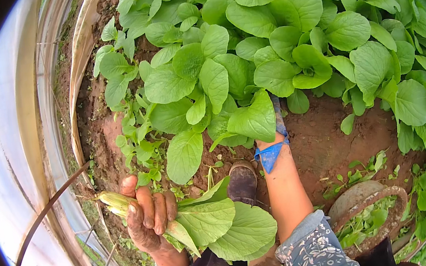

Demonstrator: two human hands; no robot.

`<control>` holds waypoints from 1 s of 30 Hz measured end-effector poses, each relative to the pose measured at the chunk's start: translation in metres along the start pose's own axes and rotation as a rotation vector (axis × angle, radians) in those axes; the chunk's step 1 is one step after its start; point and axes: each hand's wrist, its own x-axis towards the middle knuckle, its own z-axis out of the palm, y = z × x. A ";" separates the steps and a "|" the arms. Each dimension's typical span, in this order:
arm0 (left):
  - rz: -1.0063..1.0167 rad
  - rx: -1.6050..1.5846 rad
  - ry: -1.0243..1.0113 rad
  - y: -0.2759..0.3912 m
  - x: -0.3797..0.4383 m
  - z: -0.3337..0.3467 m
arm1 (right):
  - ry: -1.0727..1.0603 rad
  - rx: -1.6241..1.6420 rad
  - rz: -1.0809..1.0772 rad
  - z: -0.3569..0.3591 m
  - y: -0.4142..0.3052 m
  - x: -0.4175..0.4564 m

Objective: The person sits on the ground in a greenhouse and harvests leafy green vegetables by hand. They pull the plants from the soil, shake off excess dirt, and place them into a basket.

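My left hand (148, 210), bare and muddy, is closed around a pulled leafy green plant (219, 218), which looks like bok choy. Its pale stem base (116, 202) points left and its leaves spread to the right over my lap. My right hand (279, 115) wears a blue glove and reaches under the leaves of the growing greens (251, 118). Only the glove's wrist part shows, with a torn blue cuff (271, 155) around the forearm. Leaves hide the fingers and whatever they touch.
A worn bucket (345, 206) with a thick rim holds loose greens at lower right. Dense leafy greens (344, 33) fill the bed ahead. My dark shoe (242, 183) stands on brown soil (328, 130). Plastic greenhouse sheeting (9, 130) and a curved rod (47, 211) line the left.
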 end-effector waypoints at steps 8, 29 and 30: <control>-0.040 -0.025 -0.008 -0.001 -0.002 -0.003 | -0.039 0.014 0.074 0.007 0.007 0.002; 0.233 0.422 -0.552 0.089 -0.066 0.146 | -0.060 -1.177 -0.188 -0.086 -0.214 -0.353; 0.172 0.476 -0.601 0.094 -0.079 0.161 | -0.254 -0.988 -0.286 -0.076 -0.214 -0.391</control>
